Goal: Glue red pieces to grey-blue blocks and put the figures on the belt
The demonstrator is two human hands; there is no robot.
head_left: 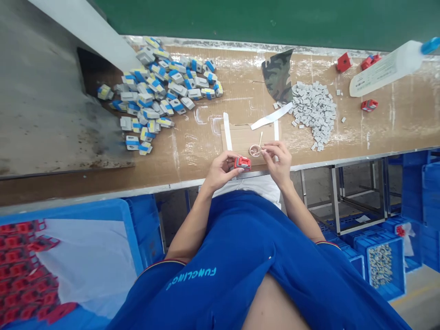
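Near the table's front edge, my left hand (220,171) holds a small red and grey part (242,163) between thumb and fingers. Just to its right, my right hand (279,161) has its thumb and index finger pinched at the rim of a small round container (255,150); what the fingertips grip is too small to make out. A cotton swab (261,137) leans up from the container. Under both hands lies a piece of cardboard (240,133) with white tape strips at its sides.
Grey, blue and yellow blocks (158,87) are piled at the back left. Small grey pieces (314,110) lie right of a camouflage cloth (279,75). A plastic bottle (387,68) and red parts (343,63) are at the right. A blue bin (129,229) stands lower left.
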